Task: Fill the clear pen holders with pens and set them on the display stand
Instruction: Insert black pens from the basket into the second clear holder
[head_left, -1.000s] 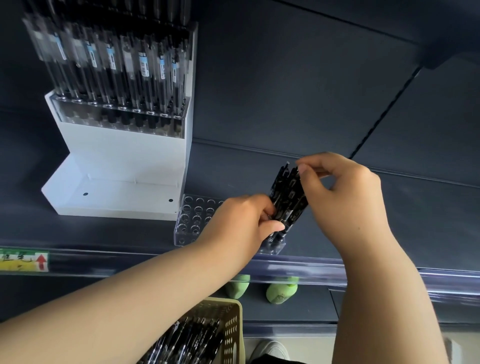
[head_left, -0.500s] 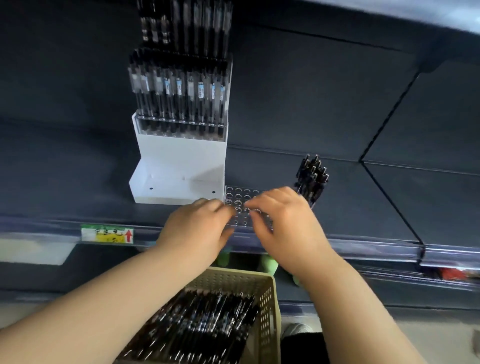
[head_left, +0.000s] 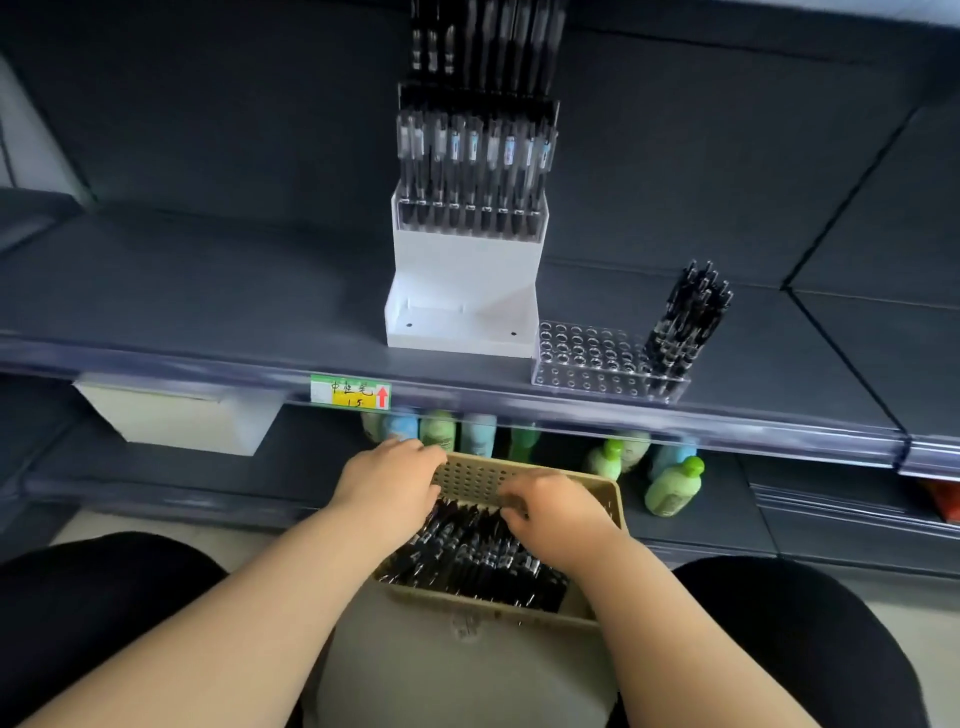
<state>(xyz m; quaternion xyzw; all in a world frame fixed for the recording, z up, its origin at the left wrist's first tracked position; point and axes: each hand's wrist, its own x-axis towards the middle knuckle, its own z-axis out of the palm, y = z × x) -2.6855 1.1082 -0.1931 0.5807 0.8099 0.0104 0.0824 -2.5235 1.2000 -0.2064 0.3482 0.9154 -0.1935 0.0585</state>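
Note:
A clear pen holder (head_left: 587, 358) with many empty holes lies on the dark shelf. A bunch of black pens (head_left: 685, 332) stands in its right end. Left of it is the white display stand (head_left: 462, 291); its upper tiers carry filled holders (head_left: 472, 171) and its bottom step is bare. Below the shelf, on my lap, a beige perforated basket (head_left: 488, 603) holds several loose black pens (head_left: 467, 551). My left hand (head_left: 389, 483) and my right hand (head_left: 556, 514) are both down in the basket, fingers curled onto the pens. Their fingertips are hidden.
A clear rail with a yellow-green price label (head_left: 350, 392) runs along the shelf's front edge. Green and blue bottles (head_left: 672, 486) stand on the lower shelf behind the basket. A white box (head_left: 176, 421) hangs under the shelf at left. My dark-clad knees flank the basket.
Both hands left the clear holder on the shelf and dropped into the basket. The bunch of pens stays standing in the holder's right end. The view tilted down.

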